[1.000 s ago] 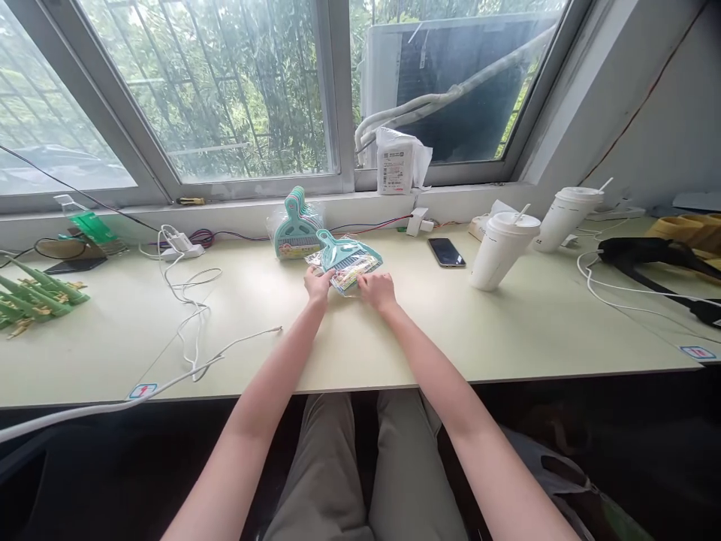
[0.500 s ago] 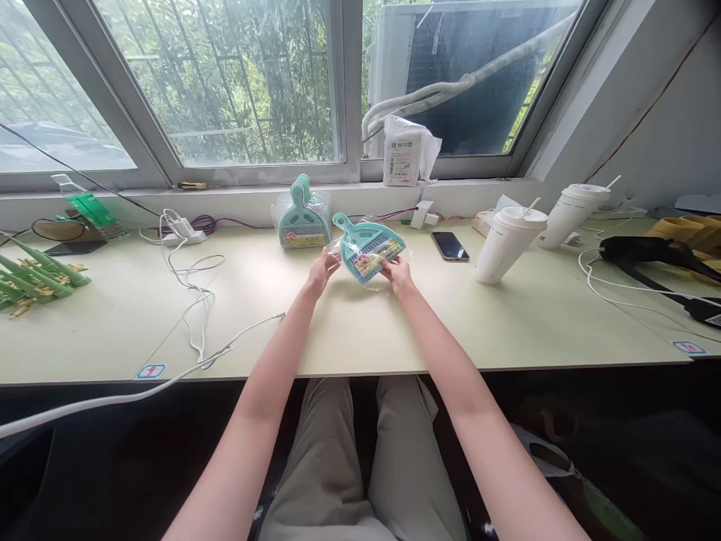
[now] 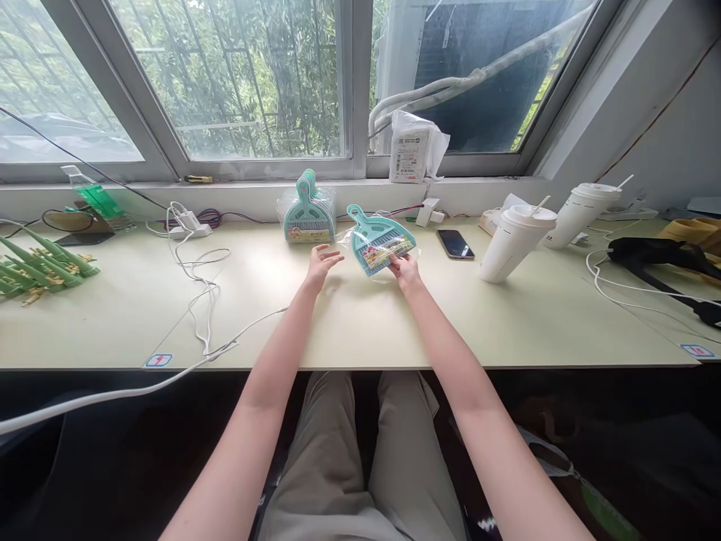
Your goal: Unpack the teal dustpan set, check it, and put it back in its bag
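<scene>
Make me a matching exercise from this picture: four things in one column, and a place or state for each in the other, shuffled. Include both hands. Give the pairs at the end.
Column one
1. Left hand
2. Phone
3. Right hand
4. White packet

Column two
A. Standing on the windowsill
B. Holding the bagged dustpan
C. Open, with nothing in its grasp
D. Lying flat on the table, dark screen up

Right pairs: 1-C, 2-D, 3-B, 4-A
</scene>
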The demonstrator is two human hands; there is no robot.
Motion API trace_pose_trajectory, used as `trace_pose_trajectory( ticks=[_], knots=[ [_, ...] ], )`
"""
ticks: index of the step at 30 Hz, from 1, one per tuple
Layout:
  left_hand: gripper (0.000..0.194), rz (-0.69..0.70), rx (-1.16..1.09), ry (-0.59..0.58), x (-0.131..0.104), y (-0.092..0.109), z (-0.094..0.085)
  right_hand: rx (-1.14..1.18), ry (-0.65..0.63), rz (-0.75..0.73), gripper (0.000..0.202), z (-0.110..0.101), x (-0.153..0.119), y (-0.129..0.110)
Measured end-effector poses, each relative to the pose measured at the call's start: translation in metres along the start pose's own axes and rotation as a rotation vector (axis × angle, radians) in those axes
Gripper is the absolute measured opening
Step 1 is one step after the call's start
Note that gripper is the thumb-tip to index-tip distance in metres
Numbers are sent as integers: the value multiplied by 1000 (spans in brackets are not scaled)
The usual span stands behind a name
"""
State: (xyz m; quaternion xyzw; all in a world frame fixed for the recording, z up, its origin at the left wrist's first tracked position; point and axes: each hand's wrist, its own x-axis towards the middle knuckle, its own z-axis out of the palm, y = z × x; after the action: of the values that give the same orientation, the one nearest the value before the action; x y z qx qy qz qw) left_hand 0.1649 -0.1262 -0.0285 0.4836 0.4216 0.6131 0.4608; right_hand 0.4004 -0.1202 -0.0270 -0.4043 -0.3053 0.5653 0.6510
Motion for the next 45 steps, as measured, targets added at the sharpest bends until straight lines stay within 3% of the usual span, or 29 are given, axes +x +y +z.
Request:
trace_pose_trajectory(
  ticks=[25,38,45],
  knots=[
    [44,52,-57,-121,-5,9,8,91,33,32,25,-3,3,1],
    [53,65,-44,-88,-5,12,8,90,26,28,22,-3,3,2],
    [39,27,-140,-68,-5,15,10,84,16,18,26,-4,5,4]
  ],
)
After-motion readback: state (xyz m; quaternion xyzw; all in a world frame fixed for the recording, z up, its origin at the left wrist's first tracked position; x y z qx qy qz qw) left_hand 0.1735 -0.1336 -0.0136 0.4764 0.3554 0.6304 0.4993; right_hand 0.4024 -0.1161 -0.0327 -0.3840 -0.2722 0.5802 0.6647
